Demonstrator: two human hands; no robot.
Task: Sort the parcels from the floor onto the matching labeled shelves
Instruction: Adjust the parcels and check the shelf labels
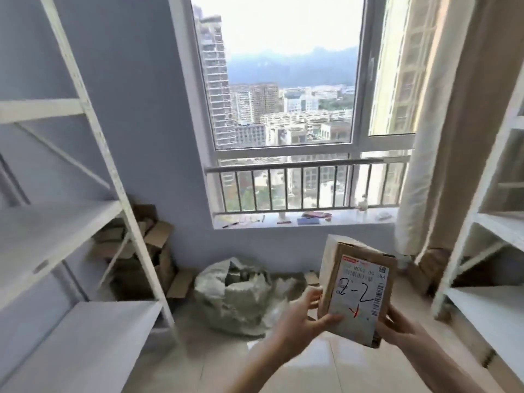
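I hold a small cardboard parcel (358, 287) upright in front of me, its white label facing me with "2-2" handwritten in black and a red mark below. My left hand (304, 316) grips its left edge, thumb across the label's lower corner. My right hand (397, 326) grips its lower right side from behind. A white metal shelf unit (56, 222) stands at the left and another white shelf unit (493, 251) at the right; no shelf labels are readable.
A grey-white sack (235, 293) of parcels lies on the tiled floor below the window. Flattened cardboard boxes (141, 251) are piled in the left corner behind the shelf post. A curtain (442, 137) hangs at the right. Small items lie on the windowsill (297, 221).
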